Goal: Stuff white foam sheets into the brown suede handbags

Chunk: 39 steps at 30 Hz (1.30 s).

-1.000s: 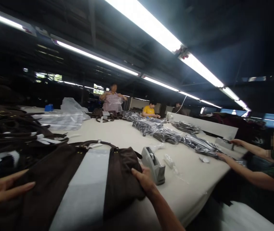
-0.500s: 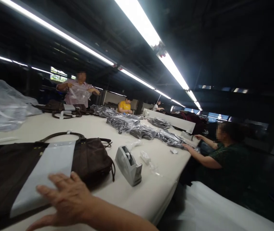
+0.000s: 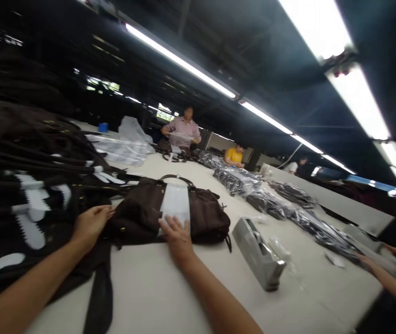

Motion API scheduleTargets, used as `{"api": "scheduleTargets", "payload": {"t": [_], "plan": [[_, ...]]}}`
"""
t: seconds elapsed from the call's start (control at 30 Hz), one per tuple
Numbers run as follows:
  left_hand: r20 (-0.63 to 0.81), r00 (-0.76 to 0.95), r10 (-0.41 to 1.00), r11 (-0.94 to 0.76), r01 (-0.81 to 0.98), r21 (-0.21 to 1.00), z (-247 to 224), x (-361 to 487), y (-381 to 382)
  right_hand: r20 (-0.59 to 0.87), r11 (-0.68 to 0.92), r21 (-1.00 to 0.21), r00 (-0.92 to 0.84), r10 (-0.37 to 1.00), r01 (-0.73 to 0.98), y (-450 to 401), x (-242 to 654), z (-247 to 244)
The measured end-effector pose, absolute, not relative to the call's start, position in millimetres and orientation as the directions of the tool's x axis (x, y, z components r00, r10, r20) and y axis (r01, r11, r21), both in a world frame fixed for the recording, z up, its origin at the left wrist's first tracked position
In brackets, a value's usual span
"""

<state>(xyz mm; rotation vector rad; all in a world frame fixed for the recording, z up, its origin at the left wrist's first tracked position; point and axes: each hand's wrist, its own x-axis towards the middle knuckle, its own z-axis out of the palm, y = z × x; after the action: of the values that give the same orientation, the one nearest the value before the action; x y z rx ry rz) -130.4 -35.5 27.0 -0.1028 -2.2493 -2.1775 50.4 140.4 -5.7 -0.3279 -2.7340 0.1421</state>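
A dark brown handbag (image 3: 138,211) lies on the table before me, a pale wrap (image 3: 175,202) around its middle and its handle standing up behind. My right hand (image 3: 177,236) rests flat on the front of the wrap, fingers spread. At the bag's left end is my left hand (image 3: 91,226), its fingers pressed together; what they pinch, if anything, is hidden. To the bag's right stands a grey tape dispenser (image 3: 258,255). A pile of dark bags (image 3: 61,195) with white tags and straps lies beside my left hand.
Clear plastic bags (image 3: 124,150) lie at the back left. Plastic-wrapped bags (image 3: 267,202) run along the table (image 3: 142,287) to the right. One co-worker (image 3: 184,127) stands at the far side, another in yellow (image 3: 234,155) beyond. A co-worker's hands reach in at right.
The view has swung left, bringing my left hand and the pile of dark bags into sight. My right hand stays on the handbag's wrap. The far co-worker has lowered the plastic.
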Motion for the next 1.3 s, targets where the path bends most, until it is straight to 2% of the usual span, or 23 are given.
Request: {"api": "scheduleTargets", "payload": {"t": [0.1,0.2,0.33,0.57,0.73,0.83,0.97,1.0,1.17,1.3], "plan": [[0.001,-0.998,0.059,-0.024,0.000,1.000,12.5,-148.7,-33.3,0.395,0.962,-0.123,-0.878,0.271,0.242,166.6,22.3,-16.0],[0.027,-0.999,0.047,-0.015,0.027,1.000,3.3,-156.6,-23.4,0.424,0.949,-0.097,-0.851,0.311,0.299,197.6,-1.1,-23.2],[0.102,-0.992,0.067,0.086,0.108,0.990,-1.3,-157.4,-18.6,0.457,0.920,-0.103,-0.804,0.381,0.378,243.4,-31.1,-28.2],[0.239,-0.968,0.079,0.243,0.251,0.937,2.1,-145.5,-16.2,0.398,0.811,-0.056,-0.732,0.553,0.582,290.8,-113.0,-21.9],[0.283,-0.953,0.111,0.318,0.304,0.898,1.1,-143.7,-13.4,0.412,0.732,-0.121,-0.637,0.651,0.670,291.3,-184.8,-25.5],[0.277,-0.953,0.124,0.341,0.303,0.890,0.0,-145.2,-12.7,0.439,0.785,-0.104,-0.680,0.588,0.611,284.5,-208.2,-28.2],[0.257,-0.957,0.138,0.348,0.290,0.892,0.6,-145.9,-11.7,0.518,0.946,-0.010,-0.808,0.281,0.323,269.3,-221.9,-25.4],[0.251,-0.957,0.142,0.347,0.286,0.893,0.7,-145.9,-11.5,0.518,0.961,-0.021,-0.819,0.248,0.277,265.8,-225.6,-22.7],[0.241,-0.958,0.158,0.346,0.282,0.895,-0.8,-146.4,-11.7,0.406,0.923,-0.213,-0.830,0.383,0.322,267.6,-255.0,3.3],[0.228,-0.960,0.162,0.358,0.272,0.893,-2.6,-145.6,-12.7,0.311,0.915,-0.247,-0.869,0.386,0.318,278.0,-279.0,14.7]]}}
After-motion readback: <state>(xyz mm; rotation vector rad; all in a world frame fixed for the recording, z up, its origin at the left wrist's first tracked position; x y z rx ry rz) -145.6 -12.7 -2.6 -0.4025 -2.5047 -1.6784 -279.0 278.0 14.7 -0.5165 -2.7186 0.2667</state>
